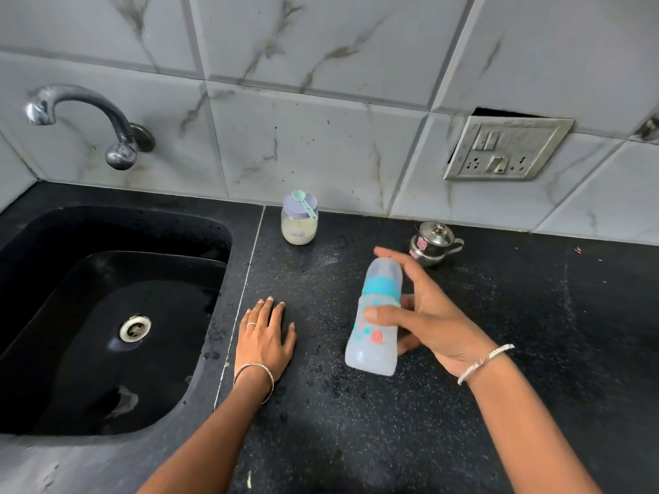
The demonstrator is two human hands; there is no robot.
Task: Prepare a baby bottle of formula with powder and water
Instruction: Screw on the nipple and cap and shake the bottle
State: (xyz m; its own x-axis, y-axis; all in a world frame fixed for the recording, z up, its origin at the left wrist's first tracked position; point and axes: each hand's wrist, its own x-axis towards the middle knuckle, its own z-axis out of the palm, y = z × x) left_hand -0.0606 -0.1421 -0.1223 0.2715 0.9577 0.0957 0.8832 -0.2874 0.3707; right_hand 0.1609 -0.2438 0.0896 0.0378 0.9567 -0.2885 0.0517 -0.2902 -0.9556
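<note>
The person's right hand [428,315] holds the baby bottle [374,336] around its middle, thumb across the front and fingers behind: a grip wrapped on the bottle's body. The bottle leans with its top tipped away from the person, over the counter [499,386] in front of them. Whether its base touches the counter cannot be told. Its clear cap and teal collar are on. The left hand [265,336] lies flat and relaxed on the counter near the sink [89,315], grasping nothing.

The step in hand looks like readying the bottle for opening. It would go best if the bottle is brought upright and set firmly on its base, the right hand keeping hold low on the body while the left comes across to lift the cap and unscrew the collar. The plastic looks smooth and the counter looks speckled with wet, so a light hold could slip.

The powder jar [299,228], with a scoop [303,203] on its lid, and the small steel pot [433,244] stand by the wall, within reach.
</note>
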